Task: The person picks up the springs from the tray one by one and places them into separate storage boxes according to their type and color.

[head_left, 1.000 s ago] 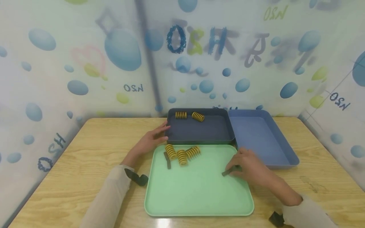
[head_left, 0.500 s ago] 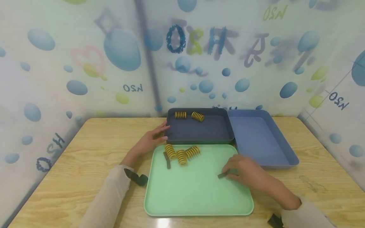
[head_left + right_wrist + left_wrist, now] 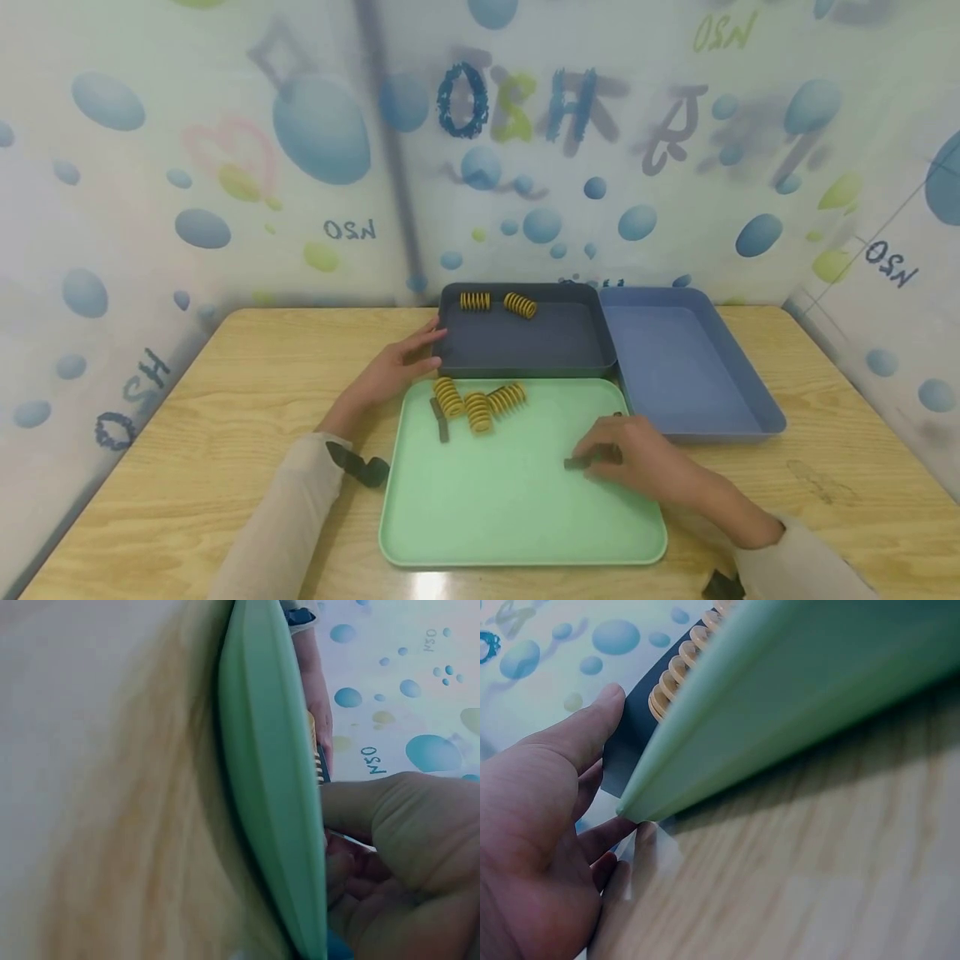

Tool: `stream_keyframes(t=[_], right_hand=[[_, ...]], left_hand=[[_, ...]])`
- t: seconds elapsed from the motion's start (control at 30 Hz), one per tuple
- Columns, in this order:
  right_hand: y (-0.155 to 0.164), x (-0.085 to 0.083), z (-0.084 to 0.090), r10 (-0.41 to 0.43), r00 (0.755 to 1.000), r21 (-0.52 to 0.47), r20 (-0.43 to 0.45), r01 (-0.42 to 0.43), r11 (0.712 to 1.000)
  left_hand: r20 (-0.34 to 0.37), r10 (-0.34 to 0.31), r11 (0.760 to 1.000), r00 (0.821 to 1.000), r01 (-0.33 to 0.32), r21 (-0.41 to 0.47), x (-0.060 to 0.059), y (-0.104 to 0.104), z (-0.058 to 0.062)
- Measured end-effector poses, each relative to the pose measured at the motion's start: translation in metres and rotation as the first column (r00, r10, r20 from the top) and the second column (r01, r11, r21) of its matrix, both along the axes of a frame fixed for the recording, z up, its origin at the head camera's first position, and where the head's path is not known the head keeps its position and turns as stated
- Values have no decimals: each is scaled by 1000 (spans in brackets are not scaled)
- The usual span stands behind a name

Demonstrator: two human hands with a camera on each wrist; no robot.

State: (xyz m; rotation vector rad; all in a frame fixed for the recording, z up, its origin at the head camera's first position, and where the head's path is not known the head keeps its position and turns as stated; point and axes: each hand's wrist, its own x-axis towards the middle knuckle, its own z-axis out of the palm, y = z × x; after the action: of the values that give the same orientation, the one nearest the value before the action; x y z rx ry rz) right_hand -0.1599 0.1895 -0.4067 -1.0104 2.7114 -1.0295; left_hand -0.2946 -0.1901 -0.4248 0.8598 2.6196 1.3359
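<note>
A light green tray (image 3: 480, 508) lies on the table. Over its right part my right hand (image 3: 641, 454) pinches a small dark grey strip (image 3: 573, 463), one end of it poking out past the fingertips. My left hand (image 3: 393, 371) rests at the left wall of the dark tray (image 3: 525, 372), its fingers loosely extended; the left wrist view has the green tray's corner beside those fingers. Several yellow coil springs (image 3: 478, 412) lie near the green tray's far left corner, beside a second, bent dark strip (image 3: 440, 421). In the right wrist view, the green rim hides what the right fingertips hold.
Two more yellow springs (image 3: 521, 305) lie at the back of the dark tray. A blue tray (image 3: 693, 437) stands to its right, against its side. Wooden table (image 3: 285, 350) surrounds the trays, and a patterned wall (image 3: 517, 208) rises right behind.
My right hand has moved a little left and nearer along the green tray, carrying the dark strip. The left hand, the springs and the trays have stayed put.
</note>
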Motion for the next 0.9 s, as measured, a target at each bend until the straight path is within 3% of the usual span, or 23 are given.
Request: stream_keyframes(t=[0.17, 0.43, 0.47, 0.63, 0.9], right_hand=[[-1, -1, -4, -9, 999, -31, 45, 10, 999], [-2, 0, -4, 2, 999, -30, 36, 0, 1000], [-2, 0, -3, 1, 999, -29, 41, 0, 1000], [1, 1, 4, -12, 998, -36, 61, 14, 999], [10, -4, 18, 7, 1000, -107, -21, -9, 994]], left_hand=[[17, 2, 1000, 1000, -2, 8, 0, 0, 0], [20, -1, 1000, 1000, 2, -2, 3, 0, 4], [12, -3, 1000, 1000, 3, -2, 0, -1, -1], [13, -3, 1000, 1000, 3, 5, -1, -2, -2], [21, -7, 1000, 1000, 6, 14, -3, -3, -3]])
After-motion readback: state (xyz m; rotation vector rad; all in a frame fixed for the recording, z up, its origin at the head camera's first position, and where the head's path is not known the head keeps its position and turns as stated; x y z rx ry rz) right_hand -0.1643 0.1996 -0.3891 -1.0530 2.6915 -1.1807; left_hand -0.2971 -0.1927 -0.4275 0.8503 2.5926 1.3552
